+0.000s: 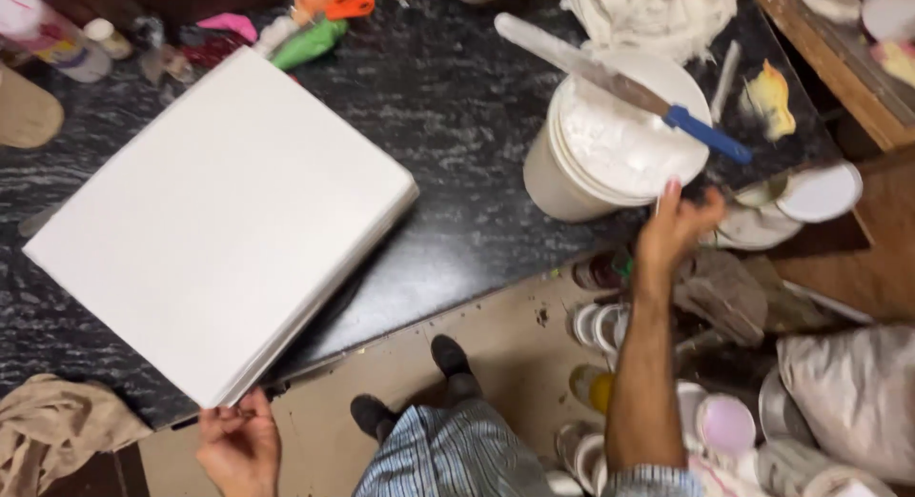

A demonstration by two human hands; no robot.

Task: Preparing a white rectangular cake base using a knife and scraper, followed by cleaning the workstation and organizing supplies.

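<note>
Left hand [238, 445] gripping white canvas [219, 221] corner overhanging counter edge [457, 278]

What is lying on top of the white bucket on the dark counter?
A palette knife with a blue handle lies across the white bucket, above thick white paste that fills it to the rim. The paste covers whatever is deeper inside. The right hand reaches toward the bucket's edge.
</note>
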